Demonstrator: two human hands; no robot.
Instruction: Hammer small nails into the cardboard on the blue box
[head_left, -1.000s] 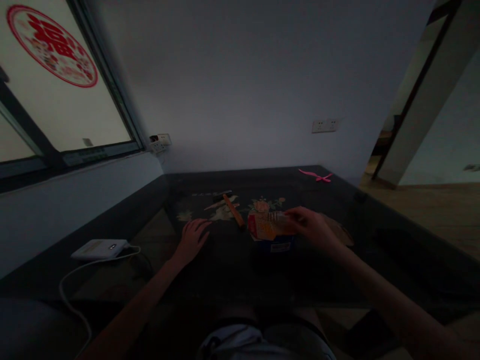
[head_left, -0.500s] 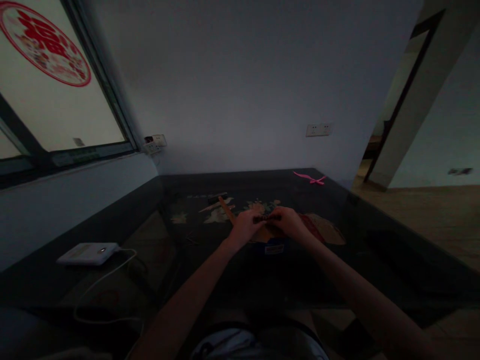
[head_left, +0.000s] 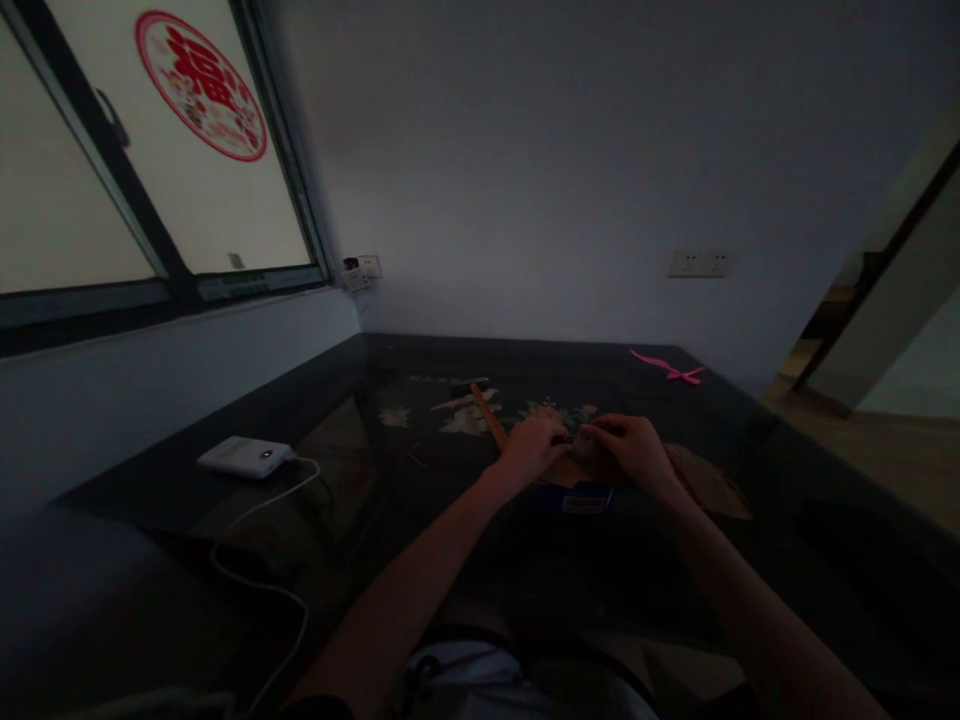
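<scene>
Over a small blue box (head_left: 577, 499) with its brown cardboard inside showing, my two hands work close together. My left hand (head_left: 531, 448) has its fingers curled at the box's left side; what they hold, if anything, is hidden. Thumb and fingers of my right hand (head_left: 636, 447) are drawn together beside a small pale thing (head_left: 582, 441), too dark and blurred to name. A flat wooden strip (head_left: 487, 414) slants away just beyond my left hand. Partly behind my right forearm lies a flat tan and red piece (head_left: 712, 482).
On the dark glossy table (head_left: 420, 590) a white power bank (head_left: 246, 456) with a white cable (head_left: 259, 583) lies at left. A pink ribbon (head_left: 670, 370) rests near the far right corner. Thin sticks (head_left: 417, 458) lie left of the hands. A wall stands behind the table.
The view has swung left, so everything sits further right. My hands have moved apart slightly; the dark thin piece that was between them no longer shows, and a small pale thing does.
</scene>
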